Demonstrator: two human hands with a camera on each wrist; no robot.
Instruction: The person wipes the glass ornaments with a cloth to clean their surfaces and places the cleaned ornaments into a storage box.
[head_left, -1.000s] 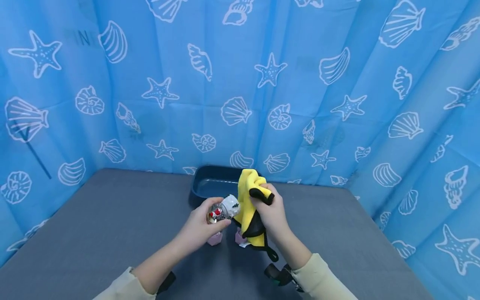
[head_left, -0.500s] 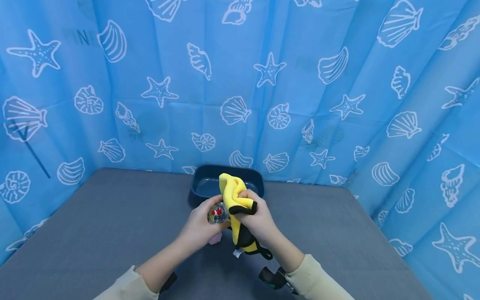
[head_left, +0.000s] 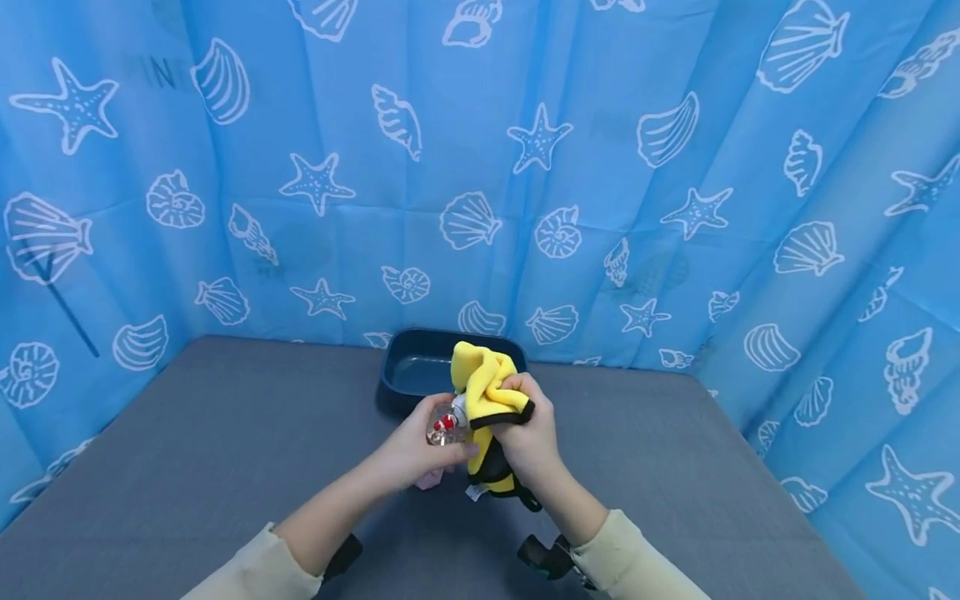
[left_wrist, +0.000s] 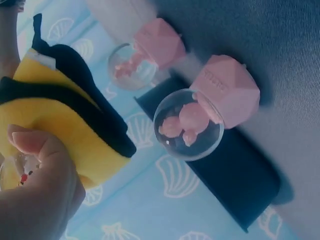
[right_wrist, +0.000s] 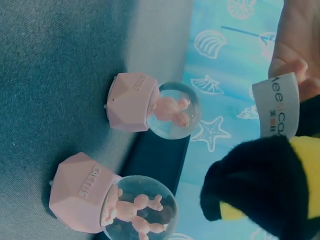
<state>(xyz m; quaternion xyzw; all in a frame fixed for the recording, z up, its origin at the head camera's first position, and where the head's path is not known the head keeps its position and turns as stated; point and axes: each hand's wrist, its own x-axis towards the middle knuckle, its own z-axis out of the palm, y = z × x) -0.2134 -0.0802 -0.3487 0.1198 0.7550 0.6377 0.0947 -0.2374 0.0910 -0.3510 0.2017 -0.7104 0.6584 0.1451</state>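
Observation:
My left hand (head_left: 416, 446) holds a small clear snow globe (head_left: 446, 422) with a red and white figure inside and a whitish base. A yellow cloth (head_left: 486, 379) with black edging is bunched in my right hand (head_left: 531, 433) and lies against the globe's right side, covering part of it. In the left wrist view the thumb crosses in front of the globe, and the cloth (left_wrist: 65, 115) hides much of it. On the table below the hands stand two pink snow globes, a nearer one (left_wrist: 227, 90) and a second one (left_wrist: 159, 42), each with a pink balloon-animal figure.
Behind the hands a dark blue basin (head_left: 416, 373) stands near the back edge of the grey table (head_left: 285, 417). A blue curtain (head_left: 480, 167) printed with shells and starfish hangs behind and at the sides. Black straps (head_left: 546, 557) show near the sleeves.
The right hand has brought the cloth leftward onto the globe, then slightly back right. The globe has turned in the left hand, and its white base is now mostly behind the cloth.

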